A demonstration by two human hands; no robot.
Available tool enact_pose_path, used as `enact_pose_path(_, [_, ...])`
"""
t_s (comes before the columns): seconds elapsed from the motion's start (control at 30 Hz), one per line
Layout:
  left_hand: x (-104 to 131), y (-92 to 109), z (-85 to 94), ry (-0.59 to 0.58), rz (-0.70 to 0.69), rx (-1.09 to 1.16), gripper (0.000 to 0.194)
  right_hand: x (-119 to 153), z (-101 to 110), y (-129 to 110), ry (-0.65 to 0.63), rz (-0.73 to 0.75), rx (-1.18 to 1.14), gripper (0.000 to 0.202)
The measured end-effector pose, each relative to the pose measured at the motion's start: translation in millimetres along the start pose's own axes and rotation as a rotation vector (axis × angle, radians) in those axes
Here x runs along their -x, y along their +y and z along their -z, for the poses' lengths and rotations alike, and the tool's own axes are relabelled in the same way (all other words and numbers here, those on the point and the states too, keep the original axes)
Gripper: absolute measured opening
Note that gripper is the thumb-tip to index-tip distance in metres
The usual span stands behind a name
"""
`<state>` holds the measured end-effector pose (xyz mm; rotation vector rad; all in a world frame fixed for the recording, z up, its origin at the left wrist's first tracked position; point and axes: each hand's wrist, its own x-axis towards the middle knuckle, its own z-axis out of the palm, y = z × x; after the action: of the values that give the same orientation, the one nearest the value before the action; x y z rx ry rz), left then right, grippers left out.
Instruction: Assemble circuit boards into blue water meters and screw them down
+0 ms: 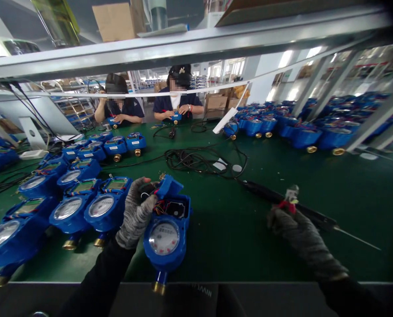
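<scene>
A blue water meter (165, 237) with a round dial and brass end stands at the table's front edge, its upper box uncovered with coloured wires inside. My left hand (137, 213), in a grey glove, is closed at the top of the box on the meter's raised blue cover (169, 186). Off to the right, my gloved right hand (292, 229) is closed on small red-handled pliers (291, 198), metal end up; the hand is slightly blurred. Just beyond it lies a black corded tool (310, 215) with a long thin metal tip.
Several blue meters (100, 207) stand in rows on the left, and many more (302, 132) at the back right. A coiled black cable (190, 160) lies mid-table. A metal shelf beam (183, 44) crosses overhead. Two people (178, 97) work on meters across the table.
</scene>
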<state>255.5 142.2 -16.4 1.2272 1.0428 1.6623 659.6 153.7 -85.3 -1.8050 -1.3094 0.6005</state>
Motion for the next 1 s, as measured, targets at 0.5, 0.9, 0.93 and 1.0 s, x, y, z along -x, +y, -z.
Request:
enact_pose_path(0.5, [-5.9, 23.7, -27.8, 0.136, -0.01, 0.11, 0.043, 61.9, -77.9, -145.7, -0.595, 0.001, -1.012, 0.048])
enact_pose_path(0.9, [-10.7, 52.0, -35.8, -0.187, -0.134, 0.015, 0.055, 74.5, -107.9, -205.7, -0.496, -0.006, -0.994, 0.05])
enact_pose_path(0.93, [-10.8, 52.8, -27.1, -0.215, -0.09, 0.044, 0.057, 74.6, -110.1, -203.6, -0.486, -0.027, -1.025, 0.051])
enact_pose_path(1.0, [-8.1, 51.5, -8.3, -0.203, 0.009, -0.048, 0.055, 74.8, -113.9, -200.1, -0.468, -0.069, -1.096, 0.051])
